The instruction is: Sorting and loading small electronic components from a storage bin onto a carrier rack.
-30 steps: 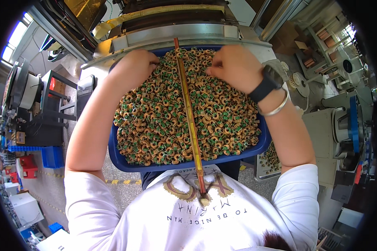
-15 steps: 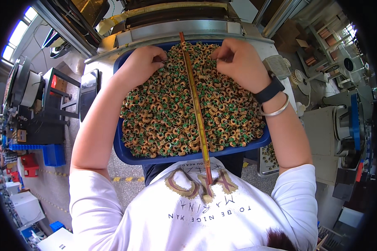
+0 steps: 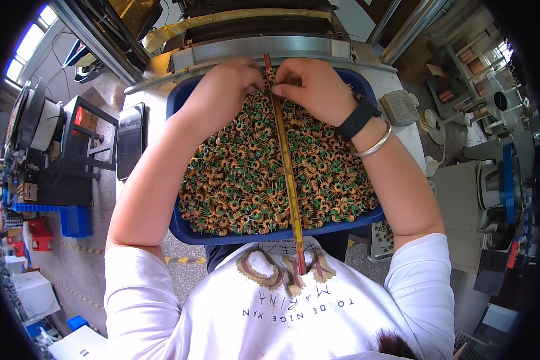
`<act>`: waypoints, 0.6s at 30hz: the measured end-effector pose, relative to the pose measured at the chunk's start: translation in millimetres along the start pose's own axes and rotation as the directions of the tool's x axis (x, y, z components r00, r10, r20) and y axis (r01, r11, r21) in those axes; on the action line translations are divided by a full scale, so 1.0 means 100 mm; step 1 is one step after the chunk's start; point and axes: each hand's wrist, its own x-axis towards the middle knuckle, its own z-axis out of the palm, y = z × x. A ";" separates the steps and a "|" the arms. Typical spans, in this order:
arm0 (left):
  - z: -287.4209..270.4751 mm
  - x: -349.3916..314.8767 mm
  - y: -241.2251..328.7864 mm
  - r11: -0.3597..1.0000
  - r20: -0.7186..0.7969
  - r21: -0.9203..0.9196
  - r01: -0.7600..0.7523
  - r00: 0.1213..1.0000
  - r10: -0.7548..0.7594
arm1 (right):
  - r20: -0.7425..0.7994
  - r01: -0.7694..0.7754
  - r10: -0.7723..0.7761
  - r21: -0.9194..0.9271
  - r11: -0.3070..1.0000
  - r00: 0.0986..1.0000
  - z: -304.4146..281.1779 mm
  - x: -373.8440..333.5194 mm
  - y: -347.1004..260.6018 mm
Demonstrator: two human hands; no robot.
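A blue tray (image 3: 177, 96) is heaped with small ring-shaped coils (image 3: 240, 174), copper-coloured and green with thin wire leads. A long narrow yellowish strip (image 3: 289, 180) with reddish-brown ends lies lengthwise over the heap, its near end reaching my shirt. Left of the strip's far end, my left hand (image 3: 234, 81) is closed, fingers curled down over the coils. My right hand (image 3: 303, 87) pinches at the strip's right side, thumb and forefinger drawn together. Whatever either hand holds is hidden or too small to make out.
A dark phone-like slab (image 3: 131, 141) lies left of the tray. Right of it sits a pale grey ribbed box (image 3: 400, 108). A metal machine bar (image 3: 261, 51) runs behind the tray. A metal tray (image 3: 381, 243) with some coils stands lower right.
Both hands have moved inward from the sides of the heap to the strip's far end. In the picture, the tray and strip sit slightly lower and further right.
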 end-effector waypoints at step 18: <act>0.16 -0.03 0.49 0.916 0.189 0.402 -0.019 0.980 -0.062 | 0.053 0.027 -0.018 -0.155 0.988 0.998 -0.03 -0.03 0.03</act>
